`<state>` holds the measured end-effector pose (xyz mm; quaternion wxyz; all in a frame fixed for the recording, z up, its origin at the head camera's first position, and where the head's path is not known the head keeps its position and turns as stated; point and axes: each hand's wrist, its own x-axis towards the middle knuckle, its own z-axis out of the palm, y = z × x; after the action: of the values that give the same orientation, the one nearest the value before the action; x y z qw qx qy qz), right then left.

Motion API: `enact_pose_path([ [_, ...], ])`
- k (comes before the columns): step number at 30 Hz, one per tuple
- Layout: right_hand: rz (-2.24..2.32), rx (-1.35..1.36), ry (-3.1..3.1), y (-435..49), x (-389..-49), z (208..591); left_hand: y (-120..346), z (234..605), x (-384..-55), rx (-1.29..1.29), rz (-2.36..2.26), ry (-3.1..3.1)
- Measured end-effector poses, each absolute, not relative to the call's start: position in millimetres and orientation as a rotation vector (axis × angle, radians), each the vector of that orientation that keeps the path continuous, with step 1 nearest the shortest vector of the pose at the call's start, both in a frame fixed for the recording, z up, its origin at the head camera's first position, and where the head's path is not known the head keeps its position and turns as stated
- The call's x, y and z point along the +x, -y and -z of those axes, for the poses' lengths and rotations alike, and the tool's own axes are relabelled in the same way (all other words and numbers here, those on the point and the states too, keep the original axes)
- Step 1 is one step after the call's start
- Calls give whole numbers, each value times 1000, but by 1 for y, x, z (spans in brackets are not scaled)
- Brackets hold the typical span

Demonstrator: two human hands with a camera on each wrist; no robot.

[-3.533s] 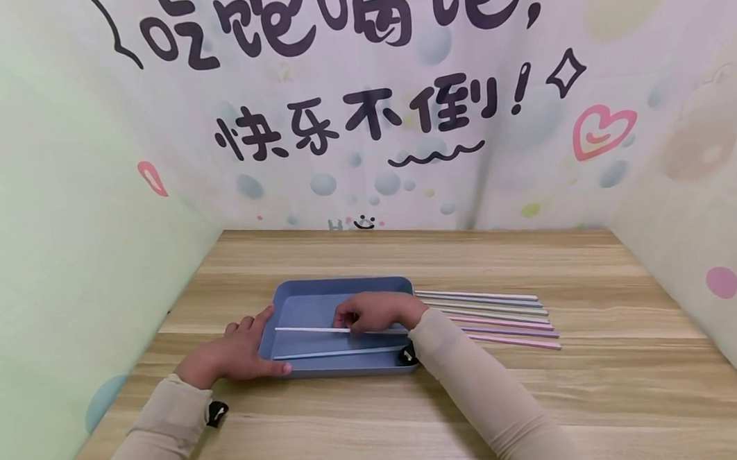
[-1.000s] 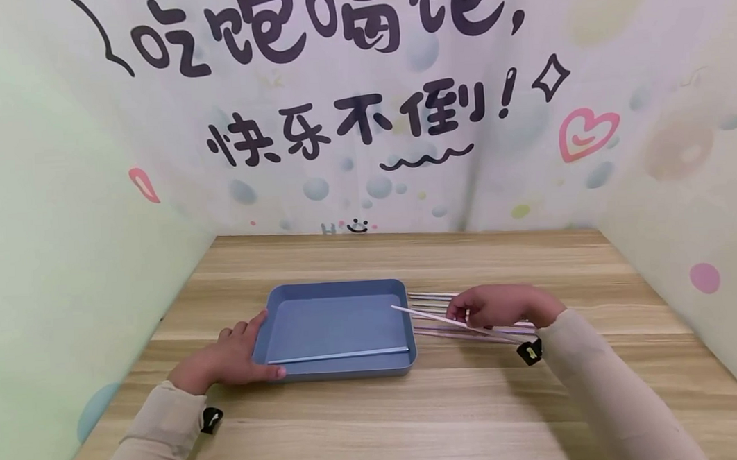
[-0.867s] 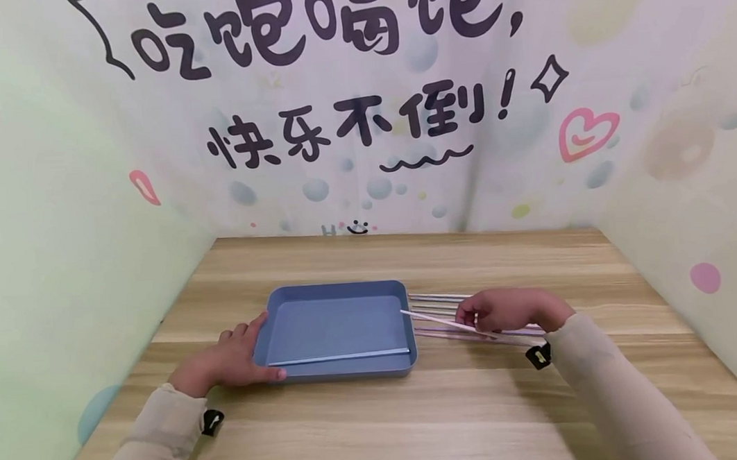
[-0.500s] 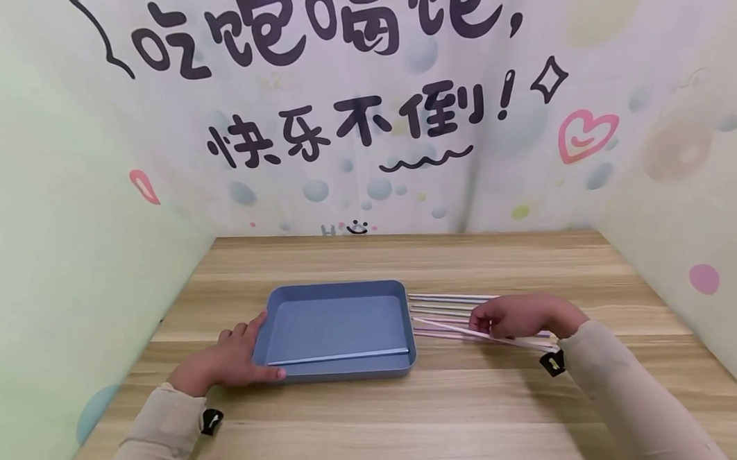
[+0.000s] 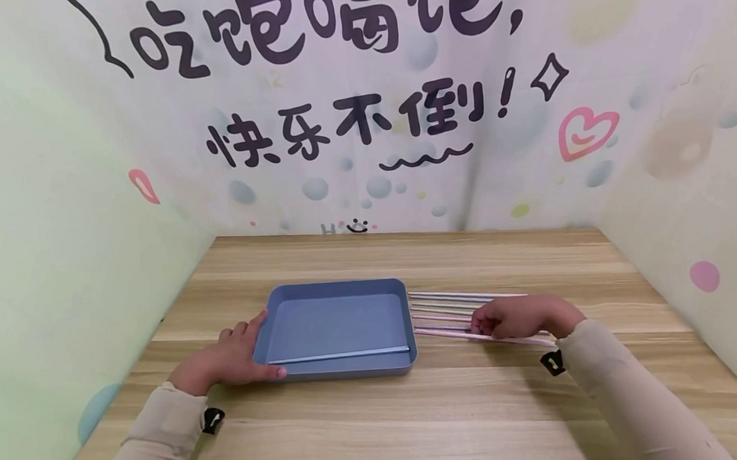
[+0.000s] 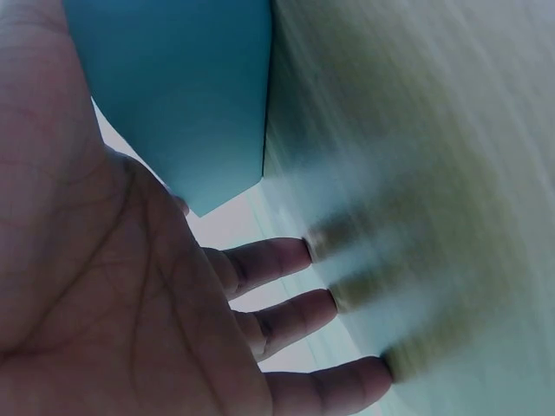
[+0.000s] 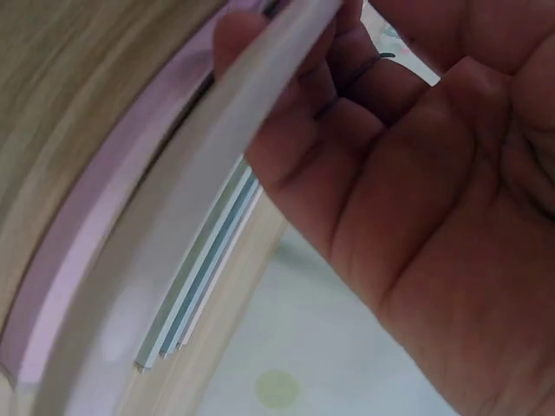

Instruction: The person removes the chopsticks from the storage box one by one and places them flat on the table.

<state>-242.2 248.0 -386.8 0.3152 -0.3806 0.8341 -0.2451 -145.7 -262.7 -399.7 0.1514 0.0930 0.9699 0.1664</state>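
My left hand (image 5: 230, 357) rests at the left end of the blue tray (image 5: 340, 287), thumb over its front corner. In the left wrist view its fingers (image 6: 290, 322) stretch out beside the tray wall (image 6: 182, 95), tips on the tabletop. One pale blue chopstick (image 5: 340, 355) lies inside along the tray's front. To the right of the tray, my right hand (image 5: 526, 317) pinches a whitish chopstick (image 7: 186, 178) low over the front of a row of chopsticks (image 5: 447, 299). A pink-lilac chopstick (image 7: 104, 208) lies close beside it. The right hand covers part of the row.
The chopsticks in the row point left, their near ends close to the tray's right wall. A wood-grain table (image 5: 366, 424) carries everything. Behind it hangs a printed cloth (image 5: 353, 182), and pale walls stand at both sides.
My right hand has carried the whitish chopstick from over the tray rightward to the row, then lowered it until it lies nearly in line. My left hand stays at the tray.
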Motion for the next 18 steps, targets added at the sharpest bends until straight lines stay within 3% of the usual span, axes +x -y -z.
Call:
enact_pose_path([
  [18, 635, -1030, -2232, -241, -245, 396, 264, 400, -147, 275, -454, -2790],
])
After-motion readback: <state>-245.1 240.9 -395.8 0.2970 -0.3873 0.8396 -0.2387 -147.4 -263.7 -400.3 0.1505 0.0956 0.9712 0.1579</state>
